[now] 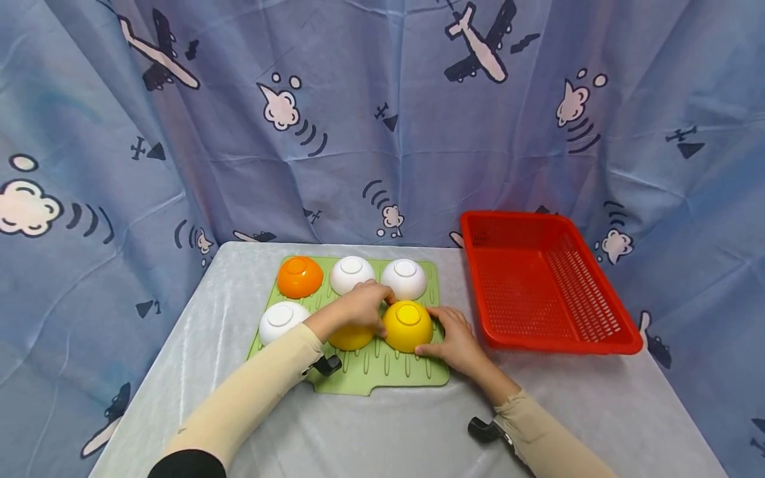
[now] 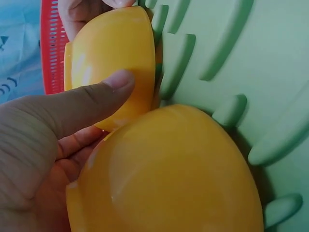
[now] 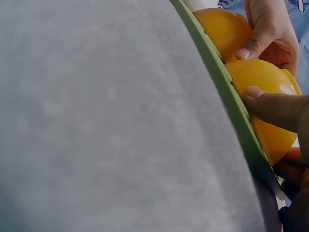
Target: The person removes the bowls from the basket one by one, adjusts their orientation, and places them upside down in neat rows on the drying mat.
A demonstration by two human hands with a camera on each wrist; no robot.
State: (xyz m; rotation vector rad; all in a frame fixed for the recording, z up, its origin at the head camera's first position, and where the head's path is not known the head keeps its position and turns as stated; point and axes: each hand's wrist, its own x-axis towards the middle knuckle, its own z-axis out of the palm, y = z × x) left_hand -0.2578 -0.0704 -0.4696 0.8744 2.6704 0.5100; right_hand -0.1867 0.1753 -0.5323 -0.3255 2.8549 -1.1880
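Centrally, a green mat (image 1: 418, 372) lies on grey cloth (image 1: 358, 431); both hands, left (image 1: 358, 307) and right (image 1: 457, 338), grip the yellow bowl (image 1: 408, 325); red basket (image 1: 540, 285) at three o'clock; airplane curtain (image 1: 382, 119) behind.

No readable text, label, brand or number shows on anything in these views.

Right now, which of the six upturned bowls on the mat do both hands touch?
The yellow bowl at the mat's front right. The left hand and right hand flank it; the second yellow bowl sits under the left hand only.
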